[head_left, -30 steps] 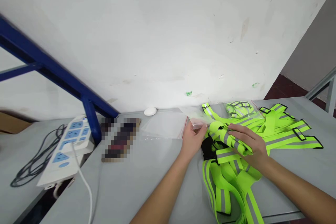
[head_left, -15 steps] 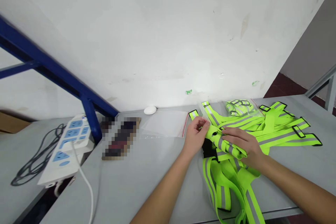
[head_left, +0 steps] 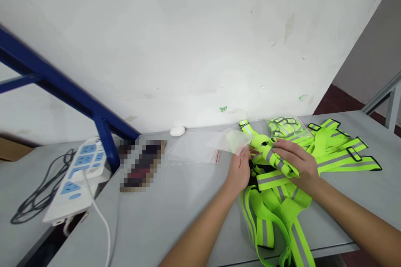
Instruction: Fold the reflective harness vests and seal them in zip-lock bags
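My left hand (head_left: 238, 171) pinches a clear plastic bag (head_left: 230, 138) by its edge, with the bag stretching up and left from my fingers. In my right hand (head_left: 297, 160) is a folded reflective vest (head_left: 272, 156), a bundle of neon yellow-green straps with grey stripes. One end of the bundle meets the bag's mouth by my left fingers; whether it is inside I cannot tell. Under and in front of my hands lie more loose reflective straps (head_left: 266, 208), some hanging over the table's front edge.
Flat clear bags (head_left: 194, 146) with a red seal line lie left of my hands, near a white oval object (head_left: 177, 131). Behind sits a bagged vest (head_left: 286, 126); more straps (head_left: 341, 160) spread right. A power strip (head_left: 75, 179) and blue metal frame (head_left: 103, 133) stand left.
The clear bag has swung out to the left of my left hand and now shows plainly. My left hand has moved slightly right and down; the folded bundle has shifted a little right.
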The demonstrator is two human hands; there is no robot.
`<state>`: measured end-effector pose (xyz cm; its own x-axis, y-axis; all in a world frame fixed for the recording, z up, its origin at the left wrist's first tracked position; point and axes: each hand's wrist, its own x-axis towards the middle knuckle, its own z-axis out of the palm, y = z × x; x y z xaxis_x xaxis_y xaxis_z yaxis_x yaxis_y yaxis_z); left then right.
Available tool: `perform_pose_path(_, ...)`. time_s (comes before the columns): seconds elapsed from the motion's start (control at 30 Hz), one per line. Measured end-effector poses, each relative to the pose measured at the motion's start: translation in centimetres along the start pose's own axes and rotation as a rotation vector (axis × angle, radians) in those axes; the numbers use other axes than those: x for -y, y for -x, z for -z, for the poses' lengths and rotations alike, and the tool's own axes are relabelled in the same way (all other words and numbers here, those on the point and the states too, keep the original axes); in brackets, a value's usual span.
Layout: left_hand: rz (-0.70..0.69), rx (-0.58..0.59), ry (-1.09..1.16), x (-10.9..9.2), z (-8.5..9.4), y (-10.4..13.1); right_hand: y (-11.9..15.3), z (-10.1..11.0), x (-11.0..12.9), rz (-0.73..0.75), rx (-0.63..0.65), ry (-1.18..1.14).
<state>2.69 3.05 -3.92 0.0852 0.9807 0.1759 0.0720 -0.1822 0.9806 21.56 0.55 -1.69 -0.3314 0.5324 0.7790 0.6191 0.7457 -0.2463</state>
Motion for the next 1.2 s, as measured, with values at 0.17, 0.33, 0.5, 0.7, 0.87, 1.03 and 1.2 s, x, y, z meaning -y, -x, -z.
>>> perform_pose_path(0.17, -0.014, -0.025, -0.139, -0.5, -0.3, 0.9, 0.1, -0.1, 0.3, 0.176, 0.034, 0.097)
perform_pose_path(0.33, -0.009, 0.024, -0.362, -0.3, 1.1, 0.2, -0.2, -0.3, 0.9, 0.290, 0.062, 0.162)
perform_pose_path(0.5, -0.227, -0.007, -0.808, -1.1, 1.8, -0.4, 0.1, -1.1, 0.7, 0.192, 0.084, 0.065)
perform_pose_path(0.7, -0.301, 0.065, -1.088, -2.1, 1.0, 0.0, 0.6, -2.0, -0.3, 0.060, 0.196, 0.143)
perform_pose_path(0.87, -0.239, -0.004, -0.927, -1.2, 1.5, 0.0, 0.6, -1.7, -0.2, 0.081, 0.191, 0.032)
perform_pose_path(1.03, -0.230, -0.045, -0.651, -0.7, 2.3, -0.5, 0.2, -1.0, -0.1, -0.043, 0.158, -0.162)
perform_pose_path(1.2, -0.144, 0.017, -0.522, -0.3, 2.3, -0.5, 0.3, -0.9, 0.1, -0.062, 0.098, -0.152)
